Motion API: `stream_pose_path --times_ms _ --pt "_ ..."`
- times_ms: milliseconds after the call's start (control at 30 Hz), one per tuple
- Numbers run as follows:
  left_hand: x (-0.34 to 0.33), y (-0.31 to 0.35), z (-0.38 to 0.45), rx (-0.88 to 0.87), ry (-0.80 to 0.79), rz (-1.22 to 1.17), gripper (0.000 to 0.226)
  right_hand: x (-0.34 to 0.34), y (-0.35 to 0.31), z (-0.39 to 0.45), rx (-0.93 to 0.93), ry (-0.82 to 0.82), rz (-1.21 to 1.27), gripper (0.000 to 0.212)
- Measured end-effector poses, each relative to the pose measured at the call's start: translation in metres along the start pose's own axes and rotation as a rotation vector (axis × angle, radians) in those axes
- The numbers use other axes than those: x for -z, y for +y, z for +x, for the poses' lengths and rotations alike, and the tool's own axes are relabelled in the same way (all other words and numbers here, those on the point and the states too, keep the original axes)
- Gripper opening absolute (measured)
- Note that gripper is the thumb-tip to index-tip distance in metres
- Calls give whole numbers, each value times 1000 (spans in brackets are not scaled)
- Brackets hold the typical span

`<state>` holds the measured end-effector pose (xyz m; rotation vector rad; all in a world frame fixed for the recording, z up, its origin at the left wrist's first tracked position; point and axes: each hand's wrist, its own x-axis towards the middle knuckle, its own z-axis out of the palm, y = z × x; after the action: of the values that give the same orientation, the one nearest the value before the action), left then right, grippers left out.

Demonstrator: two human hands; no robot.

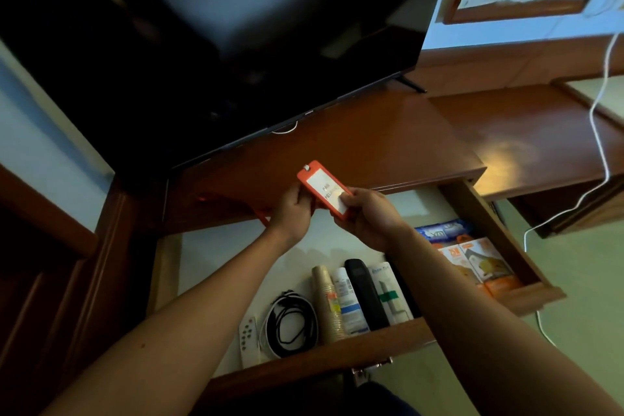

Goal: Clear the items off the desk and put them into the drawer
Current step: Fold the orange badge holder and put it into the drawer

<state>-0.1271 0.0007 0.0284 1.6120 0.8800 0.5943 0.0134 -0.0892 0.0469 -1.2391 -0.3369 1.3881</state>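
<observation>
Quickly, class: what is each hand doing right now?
Left hand: grips the orange card holder.
Right hand: pinches the same holder's lower end.

One head-worn wide-angle view looks steeply down, close over the open drawer (499, 213) and desk (388, 138)

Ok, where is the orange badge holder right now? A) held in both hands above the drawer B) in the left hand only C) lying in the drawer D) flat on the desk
A: the badge holder is pinched between the left hand and the right hand, up over the open drawer, not yet set down inside it.
</observation>
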Motion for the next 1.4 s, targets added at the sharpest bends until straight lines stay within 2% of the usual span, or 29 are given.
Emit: stream_pose_path --times_ms 167,333,467,600,667,733,833,900,967,1100,1167,1233,1333,1400 --pt "-21 27 4 82 63 -100 26 5 -26 6 149 68 -39 29" --pt "-32 50 12 -32 117 242 26 19 -56 5 346 236 -381 21" --pt "-38 65 17 -111 104 498 21 34 -77 5 630 321 -783 21" --pt "-38 79 19 -278 62 852 26 48 -91 5 884 212 -1246 27" --pt "-34 86 23 -384 32 989 25 52 -97 4 899 147 -1433 37" --pt "-30 92 29 -413 -12 1030 22 55 -102 3 809 95 -1508 42" --pt "-22 97 33 -408 -44 973 16 58 -108 -1 568 -7 -1374 39" --pt "-20 97 31 -382 1 844 14 59 -111 -4 445 -63 -1273 28" --pt "-21 93 26 -291 53 673 11 60 -113 -6 338 -108 -1190 19" --pt "-24 83 22 -116 -6 457 10 69 -108 -10 135 -248 -1029 24" --pt "-25 85 21 -45 -30 317 20 74 -107 -11 67 -316 -907 27" --pt "-25 86 17 58 -66 48 28 78 -107 -10 20 -390 -729 28" --pt "-34 82 15 182 -95 -393 22 78 -104 -8 5 -475 -418 31" --pt "-48 80 15 216 -55 -542 27 77 -101 -4 31 -467 -250 33"
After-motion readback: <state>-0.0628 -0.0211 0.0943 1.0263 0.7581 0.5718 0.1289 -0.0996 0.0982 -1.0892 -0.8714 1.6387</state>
